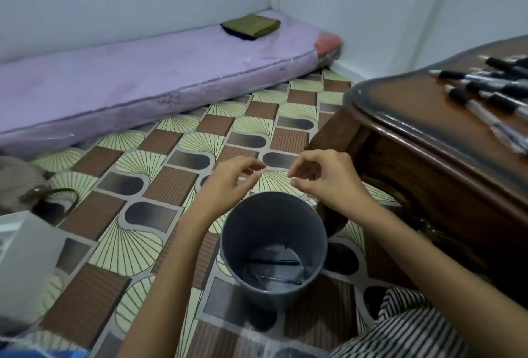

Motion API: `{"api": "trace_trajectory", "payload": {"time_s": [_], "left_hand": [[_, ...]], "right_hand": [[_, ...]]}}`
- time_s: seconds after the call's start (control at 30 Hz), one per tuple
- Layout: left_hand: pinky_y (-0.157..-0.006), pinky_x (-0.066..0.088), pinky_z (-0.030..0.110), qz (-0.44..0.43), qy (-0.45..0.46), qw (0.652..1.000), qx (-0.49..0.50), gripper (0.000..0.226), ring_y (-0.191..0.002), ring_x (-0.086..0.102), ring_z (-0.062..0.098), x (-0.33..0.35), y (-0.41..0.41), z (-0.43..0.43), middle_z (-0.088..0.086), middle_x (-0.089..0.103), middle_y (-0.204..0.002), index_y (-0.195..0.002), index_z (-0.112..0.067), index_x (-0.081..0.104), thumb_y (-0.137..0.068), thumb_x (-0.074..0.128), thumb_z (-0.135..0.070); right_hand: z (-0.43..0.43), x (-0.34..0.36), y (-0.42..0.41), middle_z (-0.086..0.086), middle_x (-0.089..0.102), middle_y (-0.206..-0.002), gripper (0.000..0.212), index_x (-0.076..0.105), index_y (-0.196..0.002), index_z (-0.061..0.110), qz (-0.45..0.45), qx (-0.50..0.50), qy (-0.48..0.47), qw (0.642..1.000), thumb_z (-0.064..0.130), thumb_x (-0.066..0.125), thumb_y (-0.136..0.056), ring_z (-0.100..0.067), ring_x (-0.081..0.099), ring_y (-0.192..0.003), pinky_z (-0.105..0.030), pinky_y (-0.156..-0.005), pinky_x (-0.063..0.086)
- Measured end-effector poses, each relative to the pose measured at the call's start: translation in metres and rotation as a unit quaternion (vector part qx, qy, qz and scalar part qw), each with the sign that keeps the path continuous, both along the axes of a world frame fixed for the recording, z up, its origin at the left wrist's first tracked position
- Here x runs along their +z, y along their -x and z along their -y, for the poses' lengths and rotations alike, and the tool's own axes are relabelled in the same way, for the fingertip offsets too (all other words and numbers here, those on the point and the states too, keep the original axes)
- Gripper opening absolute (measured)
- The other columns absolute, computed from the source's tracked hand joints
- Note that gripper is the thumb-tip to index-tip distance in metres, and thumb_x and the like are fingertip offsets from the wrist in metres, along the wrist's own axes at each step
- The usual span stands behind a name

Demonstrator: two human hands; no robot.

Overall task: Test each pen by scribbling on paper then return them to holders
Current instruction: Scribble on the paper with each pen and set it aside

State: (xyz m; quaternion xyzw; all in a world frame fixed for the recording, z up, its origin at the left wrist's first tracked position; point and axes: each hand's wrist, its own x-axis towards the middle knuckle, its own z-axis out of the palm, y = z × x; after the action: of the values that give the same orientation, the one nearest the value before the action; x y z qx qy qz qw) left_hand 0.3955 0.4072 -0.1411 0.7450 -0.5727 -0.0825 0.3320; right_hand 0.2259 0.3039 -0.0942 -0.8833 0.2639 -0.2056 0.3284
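Note:
Both hands hover over a grey round bin on the floor. My left hand has its thumb and fingertips pinched together on something small and pale that is too blurred to name. My right hand pinches a small pale scrap at its fingertips. The two hands are a short gap apart. Two dark pens lie flat in the bottom of the bin. Several black-grip pens lie in a loose pile on the wooden table at the right. No paper is in view.
A purple mattress with a folded olive cloth lies along the far wall. A grey bag sits at the left, with a pale box in front of it. The floor has patterned vinyl. My striped clothing shows at the lower right.

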Motion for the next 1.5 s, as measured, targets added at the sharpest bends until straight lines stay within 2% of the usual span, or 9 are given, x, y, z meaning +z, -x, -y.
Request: {"api": "trace_trajectory", "payload": {"time_s": [0.2,0.5,0.6,0.7,0.87,1.07,1.33,1.43,1.5], "left_hand": [[-0.083,0.046,0.023,0.055,0.105,0.993,-0.002,0.023,-0.093,0.058,0.009,0.074,-0.013,0.031,-0.005,0.062,-0.105,-0.113,-0.013,0.063,-0.092,0.054,-0.016],[-0.083,0.043,0.014,0.064,0.21,0.962,-0.163,0.025,-0.092,0.057,0.005,0.149,0.051,0.111,-0.004,0.063,-0.102,-0.11,-0.011,0.065,-0.09,0.055,-0.022],[-0.081,0.044,0.016,0.059,0.196,0.957,-0.206,0.02,-0.092,0.057,0.009,0.158,0.075,0.147,0.001,0.063,-0.103,-0.11,-0.008,0.065,-0.093,0.055,-0.012],[-0.086,0.046,0.026,0.076,0.152,0.954,-0.248,0.022,-0.094,0.057,0.007,0.156,0.094,0.183,0.0,0.061,-0.11,-0.113,-0.012,0.063,-0.093,0.055,-0.017],[-0.09,0.033,0.022,0.137,0.078,0.949,-0.272,0.031,-0.113,0.052,0.024,0.147,0.118,0.224,0.011,0.057,-0.124,-0.122,-0.007,0.058,-0.093,0.056,-0.016],[-0.093,0.032,0.022,0.127,0.077,0.952,-0.269,0.03,-0.115,0.051,0.021,0.143,0.124,0.234,0.009,0.057,-0.123,-0.121,-0.011,0.057,-0.093,0.055,-0.017],[-0.089,0.038,0.024,0.129,0.117,0.945,-0.278,0.03,-0.111,0.052,0.019,0.15,0.126,0.232,0.008,0.057,-0.122,-0.122,-0.012,0.057,-0.093,0.054,-0.017],[-0.088,0.038,0.024,0.128,0.139,0.94,-0.286,0.029,-0.11,0.053,0.018,0.156,0.133,0.232,0.007,0.058,-0.12,-0.121,-0.013,0.058,-0.092,0.056,-0.016],[-0.089,0.038,0.023,0.13,0.154,0.933,-0.298,0.029,-0.111,0.053,0.017,0.162,0.14,0.23,0.006,0.058,-0.121,-0.121,-0.013,0.058,-0.092,0.056,-0.016]], "right_hand": [[0.016,0.084,0.013,0.008,0.067,-0.072,0.015,0.07,-0.077,0.022,0.058,-0.046,0.155,0.985,0.007,0.067,-0.075,-0.003,0.06,-0.069,-0.019,-0.071,0.05],[0.091,0.163,0.099,0.002,0.063,-0.074,0.019,0.071,-0.082,0.016,-0.033,-0.225,0.258,0.939,0.002,0.061,-0.075,-0.015,0.063,-0.08,-0.027,-0.074,0.051],[0.114,0.163,0.127,-0.001,0.063,-0.078,0.016,0.069,-0.084,0.015,-0.07,-0.27,0.233,0.932,0.003,0.063,-0.076,-0.017,0.063,-0.081,-0.028,-0.076,0.052],[0.132,0.155,0.143,-0.001,0.063,-0.084,0.011,0.069,-0.09,0.012,-0.096,-0.293,0.203,0.929,0.014,0.069,-0.08,-0.018,0.062,-0.086,-0.032,-0.079,0.052],[0.151,0.121,0.151,-0.003,0.067,-0.097,0.03,0.07,-0.099,0.013,-0.173,-0.302,0.167,0.922,0.035,0.073,-0.079,-0.019,0.06,-0.088,-0.033,-0.073,0.05],[0.15,0.11,0.153,-0.002,0.065,-0.108,0.022,0.07,-0.099,0.016,-0.15,-0.335,0.208,0.907,0.025,0.074,-0.08,-0.019,0.058,-0.098,-0.031,-0.074,0.047],[0.155,0.117,0.165,-0.001,0.068,-0.089,0.018,0.069,-0.088,0.012,-0.044,-0.342,0.153,0.926,0.014,0.079,-0.073,-0.013,0.062,-0.081,-0.03,-0.072,0.051],[0.152,0.13,0.18,-0.006,0.064,-0.083,0.018,0.069,-0.092,0.005,0.115,-0.333,0.02,0.936,0.0,0.074,-0.075,-0.014,0.06,-0.073,-0.024,-0.067,0.054],[0.145,0.144,0.196,-0.01,0.06,-0.081,0.021,0.065,-0.099,-0.002,0.263,-0.31,-0.103,0.908,-0.01,0.064,-0.08,-0.014,0.06,-0.07,-0.018,-0.06,0.055]]}}
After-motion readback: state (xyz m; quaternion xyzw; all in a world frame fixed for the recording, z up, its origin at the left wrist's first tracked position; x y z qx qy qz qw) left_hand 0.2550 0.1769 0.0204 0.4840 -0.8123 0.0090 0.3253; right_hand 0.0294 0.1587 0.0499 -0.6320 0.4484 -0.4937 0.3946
